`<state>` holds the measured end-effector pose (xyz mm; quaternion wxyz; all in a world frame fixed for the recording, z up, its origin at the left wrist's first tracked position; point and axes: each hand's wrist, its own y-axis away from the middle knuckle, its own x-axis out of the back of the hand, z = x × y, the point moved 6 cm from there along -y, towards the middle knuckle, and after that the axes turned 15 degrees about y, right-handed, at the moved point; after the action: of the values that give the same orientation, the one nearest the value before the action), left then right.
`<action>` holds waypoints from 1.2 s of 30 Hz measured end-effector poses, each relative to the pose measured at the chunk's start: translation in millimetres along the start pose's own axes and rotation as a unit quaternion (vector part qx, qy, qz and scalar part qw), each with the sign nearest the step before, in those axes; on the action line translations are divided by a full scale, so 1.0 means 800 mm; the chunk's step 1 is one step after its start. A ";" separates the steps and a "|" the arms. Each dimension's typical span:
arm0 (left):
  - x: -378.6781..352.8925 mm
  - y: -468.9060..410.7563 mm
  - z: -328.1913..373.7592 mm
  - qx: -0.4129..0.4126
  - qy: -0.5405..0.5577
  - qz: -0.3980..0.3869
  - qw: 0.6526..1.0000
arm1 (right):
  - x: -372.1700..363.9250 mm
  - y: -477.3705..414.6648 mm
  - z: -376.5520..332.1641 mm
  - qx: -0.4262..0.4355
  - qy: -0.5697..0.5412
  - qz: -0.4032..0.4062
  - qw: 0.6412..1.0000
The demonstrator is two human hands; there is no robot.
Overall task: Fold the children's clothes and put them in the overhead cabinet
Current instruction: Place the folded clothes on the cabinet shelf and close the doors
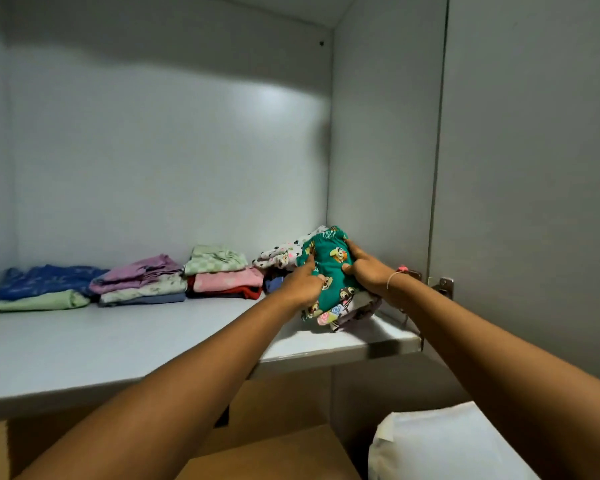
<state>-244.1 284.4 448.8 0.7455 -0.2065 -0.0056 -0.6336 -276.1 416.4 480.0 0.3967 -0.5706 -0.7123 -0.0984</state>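
Observation:
A folded green garment with cartoon prints (329, 268) is held tilted over the right end of the cabinet shelf (118, 344), with a pale printed piece tucked under it. My left hand (305, 282) grips its left side and my right hand (368, 268) grips its right side, a thin bracelet on that wrist. Behind it lies a white dotted folded piece (281, 256). Along the back wall sit folded stacks: green-checked over pink and red (222, 271), purple over floral (142, 277), and blue over light green (45, 285).
The cabinet's right side wall (381, 150) stands close to my right hand, with a metal hinge (444, 285) and the open door (534, 168) beyond it. Below the shelf are brown cardboard boxes (274, 452) and a white bundle (437, 448).

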 end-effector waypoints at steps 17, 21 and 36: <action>0.088 0.021 -0.096 0.110 -0.404 -0.109 0.902 | -0.054 -0.018 0.023 0.077 0.476 -0.051 0.874; 0.087 0.018 -0.096 0.102 -0.412 -0.098 0.900 | -0.060 -0.038 0.040 0.053 0.462 -0.076 0.882; 0.088 0.014 -0.101 0.094 -0.404 -0.091 0.905 | -0.069 -0.066 0.048 0.004 0.447 -0.093 0.890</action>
<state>-240.3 194.1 390.1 0.6349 -0.3719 -0.3846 -0.5574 -338.5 381.2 433.5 0.6643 -0.3962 -0.5101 -0.3763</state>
